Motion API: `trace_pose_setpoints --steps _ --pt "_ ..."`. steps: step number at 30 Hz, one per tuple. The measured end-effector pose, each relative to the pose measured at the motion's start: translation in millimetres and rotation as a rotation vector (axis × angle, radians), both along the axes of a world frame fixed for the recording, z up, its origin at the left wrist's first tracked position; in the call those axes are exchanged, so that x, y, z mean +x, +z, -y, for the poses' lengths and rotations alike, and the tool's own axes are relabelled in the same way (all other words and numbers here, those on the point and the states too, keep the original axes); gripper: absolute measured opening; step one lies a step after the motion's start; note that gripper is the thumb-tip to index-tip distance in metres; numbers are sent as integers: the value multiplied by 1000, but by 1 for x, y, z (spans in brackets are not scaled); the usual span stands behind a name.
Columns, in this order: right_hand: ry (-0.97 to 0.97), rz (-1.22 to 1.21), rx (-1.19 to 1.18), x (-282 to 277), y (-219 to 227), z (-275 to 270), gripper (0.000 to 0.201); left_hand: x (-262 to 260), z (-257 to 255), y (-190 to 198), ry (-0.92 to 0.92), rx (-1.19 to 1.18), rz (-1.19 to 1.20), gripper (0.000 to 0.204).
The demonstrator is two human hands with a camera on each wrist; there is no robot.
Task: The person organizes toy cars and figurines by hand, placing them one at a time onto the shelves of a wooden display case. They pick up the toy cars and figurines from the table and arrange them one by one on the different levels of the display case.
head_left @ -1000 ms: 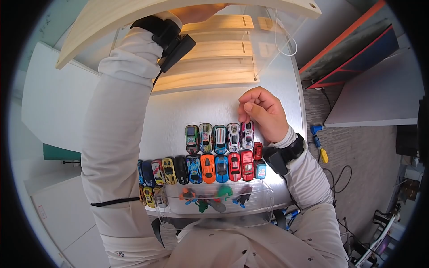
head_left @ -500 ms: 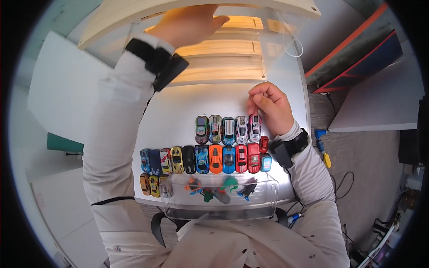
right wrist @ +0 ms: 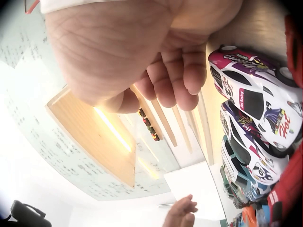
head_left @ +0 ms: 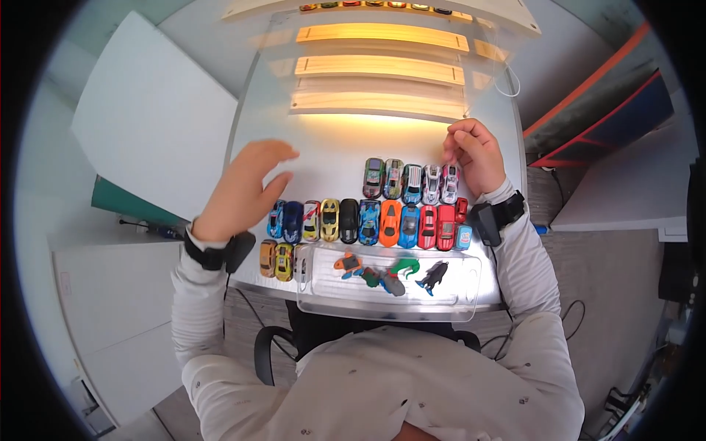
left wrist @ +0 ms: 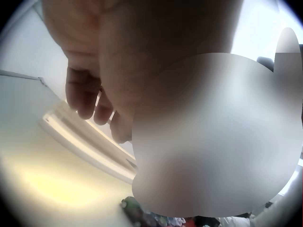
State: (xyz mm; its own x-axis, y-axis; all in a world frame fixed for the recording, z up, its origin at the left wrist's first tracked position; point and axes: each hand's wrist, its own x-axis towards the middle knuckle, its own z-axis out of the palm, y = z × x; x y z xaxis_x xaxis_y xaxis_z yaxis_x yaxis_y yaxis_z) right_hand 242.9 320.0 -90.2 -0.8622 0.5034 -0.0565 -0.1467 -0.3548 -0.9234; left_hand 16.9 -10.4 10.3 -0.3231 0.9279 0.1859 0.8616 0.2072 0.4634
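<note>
My left hand (head_left: 246, 187) hovers above the table's left side with nothing in it, fingers extended and thumb spread, just beyond the blue toy car (head_left: 276, 219). My right hand (head_left: 478, 154) stays beside the back row of toy cars, fingers loosely curled and holding nothing. Closest to its fingers is a white and pink racing car (right wrist: 255, 97). Several more cars form that row, among them a green one (head_left: 373, 178). A longer row in front includes an orange car (head_left: 390, 223) and a black one (head_left: 348, 222). A yellow car (head_left: 283, 262) is at front left.
At the back stands a tiered wooden shelf (head_left: 382, 71) with transparent sides; small cars (head_left: 353, 4) line an upper tier. A transparent tray (head_left: 316, 309) with toy animal figures (head_left: 434, 278) lies at the table's front edge. A white cable (head_left: 507, 81) hangs at the shelf's right.
My left hand has come down from the shelf toward me, to the left of the cars. The right hand remains by the back row. The view has shifted, showing more of the shelf.
</note>
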Motion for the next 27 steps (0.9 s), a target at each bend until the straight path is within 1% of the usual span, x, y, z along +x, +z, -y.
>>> trace_pose_setpoints --steps 4,7,8,11,15,19,24,27 --pt "-10 -1 16 -1 -3 -2 17 19 55 -21 85 -1 160 36" --pt "-30 -18 32 -2 -7 -4 17 31 75 -34 99 11 196 38" --pt "-18 -38 38 -1 -10 -6 17 33 79 -38 114 12 246 39" --pt "-21 -39 55 -2 -13 -8 17 38 85 -47 138 73 253 38" --pt "10 -35 61 -2 -8 -6 18 39 87 -50 175 84 253 44" --pt "25 -37 58 -1 -7 -7 18 32 91 -57 143 39 231 52" --pt "23 -11 82 -1 -7 -6 20 28 88 -51 122 1 246 56" --pt "43 -32 65 0 -4 -7 17 22 85 -47 106 -45 250 57"
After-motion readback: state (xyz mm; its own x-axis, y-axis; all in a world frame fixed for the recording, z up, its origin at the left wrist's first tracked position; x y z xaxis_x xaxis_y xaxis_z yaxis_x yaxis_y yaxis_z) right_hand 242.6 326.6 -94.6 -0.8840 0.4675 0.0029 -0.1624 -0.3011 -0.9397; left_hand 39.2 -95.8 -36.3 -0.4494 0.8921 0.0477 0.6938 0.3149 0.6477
